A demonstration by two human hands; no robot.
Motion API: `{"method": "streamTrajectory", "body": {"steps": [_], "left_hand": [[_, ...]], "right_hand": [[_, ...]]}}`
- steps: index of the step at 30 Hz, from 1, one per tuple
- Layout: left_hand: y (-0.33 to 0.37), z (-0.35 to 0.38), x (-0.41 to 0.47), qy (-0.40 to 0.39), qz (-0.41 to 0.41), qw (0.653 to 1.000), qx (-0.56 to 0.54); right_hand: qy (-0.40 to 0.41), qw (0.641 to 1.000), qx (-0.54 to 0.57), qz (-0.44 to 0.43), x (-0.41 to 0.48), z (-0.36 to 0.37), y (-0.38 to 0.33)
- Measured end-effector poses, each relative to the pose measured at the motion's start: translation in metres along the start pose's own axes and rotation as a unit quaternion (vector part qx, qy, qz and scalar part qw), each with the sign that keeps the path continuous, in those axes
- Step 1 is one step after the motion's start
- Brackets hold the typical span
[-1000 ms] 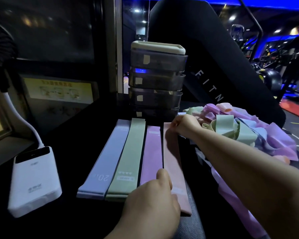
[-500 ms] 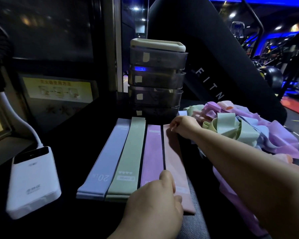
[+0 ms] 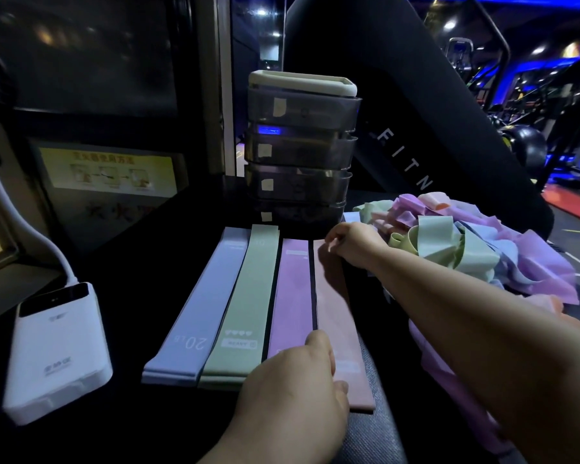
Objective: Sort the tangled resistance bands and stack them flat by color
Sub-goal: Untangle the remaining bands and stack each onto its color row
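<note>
White power bank (image 3: 56, 349), stacked drawers (image 3: 302, 149)

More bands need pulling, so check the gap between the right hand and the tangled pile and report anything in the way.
Nothing visible stands in the way. The right hand grips the far end of the pink band, and the tangled pile lies directly to its right.

Four flat bands (image 3: 248, 296) side by side on table (image 3: 131, 296). Stacked trays (image 3: 302, 152) just behind them. Tangled pile (image 3: 466, 249) to right, power bank (image 3: 57, 349) to left. Left hand (image 3: 292, 396) on near end of rightmost band (image 3: 332, 306), right hand (image 3: 352, 242) at its far end
</note>
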State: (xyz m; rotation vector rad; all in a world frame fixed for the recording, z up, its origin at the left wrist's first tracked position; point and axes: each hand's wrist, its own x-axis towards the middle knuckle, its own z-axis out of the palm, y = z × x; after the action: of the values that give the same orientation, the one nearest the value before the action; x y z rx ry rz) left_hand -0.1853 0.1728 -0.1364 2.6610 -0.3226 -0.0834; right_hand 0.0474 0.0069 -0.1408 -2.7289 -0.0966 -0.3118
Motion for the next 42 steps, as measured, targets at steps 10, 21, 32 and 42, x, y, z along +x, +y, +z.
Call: {"method": "streamTrajectory", "body": {"steps": [10,21,32,42], "left_hand": [[-0.001,0.003,-0.003,0.036,0.004,0.999,0.014],[0.019,0.001,-0.02,0.083,0.013,0.996,0.008],[0.077,0.043,0.0,0.071,0.056,0.991,-0.096],[0.097,0.054,0.023,0.034,0.022,0.995,-0.09]], "right_hand": [[-0.018,0.997,-0.063,-0.038,-0.013,-0.027,-0.007],[0.043,0.991,0.127,-0.016,-0.073,-0.07,0.003],[0.021,0.984,0.17,0.04,-0.182,-0.114,0.07],[0.058,0.98,0.185,0.045,-0.226,-0.084,0.108]]}}
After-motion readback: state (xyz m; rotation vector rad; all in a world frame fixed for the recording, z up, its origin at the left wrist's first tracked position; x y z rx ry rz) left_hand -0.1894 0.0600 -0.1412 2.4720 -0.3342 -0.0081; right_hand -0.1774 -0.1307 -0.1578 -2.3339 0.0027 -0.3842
